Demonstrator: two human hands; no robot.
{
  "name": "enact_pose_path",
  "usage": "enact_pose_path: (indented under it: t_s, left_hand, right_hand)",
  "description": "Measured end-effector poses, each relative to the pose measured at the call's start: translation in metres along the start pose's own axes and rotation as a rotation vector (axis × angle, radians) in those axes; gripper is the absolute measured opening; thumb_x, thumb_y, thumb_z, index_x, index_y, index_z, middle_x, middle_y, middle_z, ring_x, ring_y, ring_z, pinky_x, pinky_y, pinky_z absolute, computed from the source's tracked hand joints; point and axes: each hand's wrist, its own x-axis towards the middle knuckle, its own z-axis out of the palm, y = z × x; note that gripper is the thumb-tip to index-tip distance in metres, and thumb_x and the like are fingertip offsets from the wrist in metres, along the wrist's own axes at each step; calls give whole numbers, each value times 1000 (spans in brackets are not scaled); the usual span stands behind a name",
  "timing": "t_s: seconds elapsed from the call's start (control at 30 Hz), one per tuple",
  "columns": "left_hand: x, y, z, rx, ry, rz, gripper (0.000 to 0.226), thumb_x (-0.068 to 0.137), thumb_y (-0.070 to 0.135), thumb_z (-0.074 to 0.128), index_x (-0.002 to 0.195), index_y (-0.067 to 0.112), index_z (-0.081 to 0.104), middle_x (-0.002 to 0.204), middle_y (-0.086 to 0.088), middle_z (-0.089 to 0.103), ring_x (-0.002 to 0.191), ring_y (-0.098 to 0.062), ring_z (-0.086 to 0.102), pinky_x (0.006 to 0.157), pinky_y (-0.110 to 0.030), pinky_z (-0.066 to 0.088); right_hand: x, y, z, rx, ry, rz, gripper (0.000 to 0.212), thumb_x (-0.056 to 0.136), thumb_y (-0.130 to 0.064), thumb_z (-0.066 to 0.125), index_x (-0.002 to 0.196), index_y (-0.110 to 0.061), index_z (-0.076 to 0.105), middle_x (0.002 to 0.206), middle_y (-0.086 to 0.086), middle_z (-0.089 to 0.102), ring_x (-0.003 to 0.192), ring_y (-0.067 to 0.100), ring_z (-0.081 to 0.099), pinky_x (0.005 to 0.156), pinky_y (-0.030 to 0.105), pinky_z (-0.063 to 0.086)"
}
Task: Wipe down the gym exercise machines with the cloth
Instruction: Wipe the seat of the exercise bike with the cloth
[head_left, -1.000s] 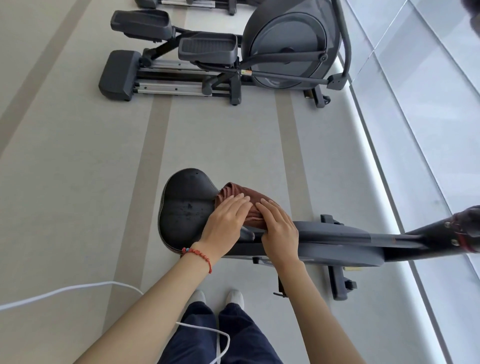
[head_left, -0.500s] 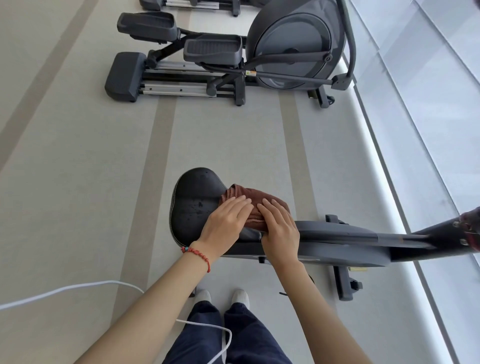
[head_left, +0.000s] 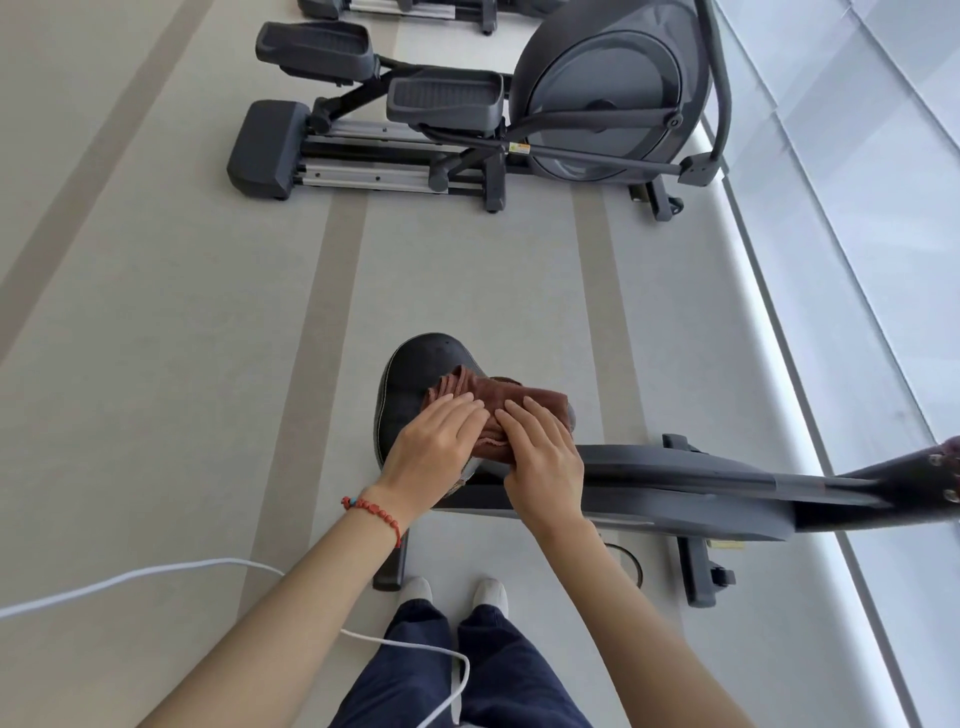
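The cloth is pressed flat on the bike saddle by the left hand and right hand, fingers straight; the unwiped saddle rear is judged next.

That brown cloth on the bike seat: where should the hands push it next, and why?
Probably toward the seat's wide end. Both the left hand and the right hand press flat on the brown cloth, which covers only the narrow part of the black seat; the wide end lies bare.

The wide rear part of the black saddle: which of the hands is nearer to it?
Left. The left hand presses the brown cloth at the wide rear of the black saddle; the right hand presses the cloth over the narrow nose end.
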Motion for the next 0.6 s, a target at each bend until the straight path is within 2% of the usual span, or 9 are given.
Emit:
enact_pose_path:
  t_s: [0.1, 0.33, 0.4, 0.47, 0.6]
  left_hand:
    - [-8, -12, -7, 26, 17, -20, 32, 89, 1, 40, 98, -2, 70, 99, -14, 70, 98, -27, 67, 92, -36, 49]
    - [-26, -33, -19, 8, 12, -144, 33, 87, 3, 38, 102, -3, 67, 103, -16, 69, 100, -29, 66, 91, -39, 50]
    - [-29, -36, -22, -12, 16, -185, 31, 85, -1, 42, 103, -3, 67, 103, -16, 69, 100, -29, 66, 91, -39, 50]
    - [-31, -38, -24, -30, 28, -219, 29, 76, -7, 55, 103, -3, 67, 102, -16, 69, 99, -30, 67, 91, -40, 50]
    - [-36, -41, -28, -77, 26, -281, 43, 61, -16, 73, 102, -4, 67, 102, -16, 69, 97, -30, 67, 87, -41, 51]
  right_hand:
    - [4, -15, 6, 10, -11, -20, 44, 72, -4, 39, 98, -4, 74, 104, 8, 72, 103, 30, 67, 87, 39, 54]
    - [13, -43, 19, 21, -8, -28, 43, 71, -6, 41, 100, -5, 74, 104, 8, 72, 102, 30, 67, 93, 34, 45]
    - [16, -50, 21, 34, -13, -23, 45, 70, -5, 40, 99, -5, 74, 104, 7, 73, 102, 29, 68, 91, 35, 48]
    - [17, -56, 22, 48, -8, -15, 46, 69, -4, 38, 98, -5, 74, 103, 7, 73, 101, 29, 68, 91, 36, 48]
    - [17, -63, 25, 64, -17, -5, 48, 70, -3, 37, 100, -5, 74, 105, 7, 72, 103, 30, 67, 91, 37, 49]
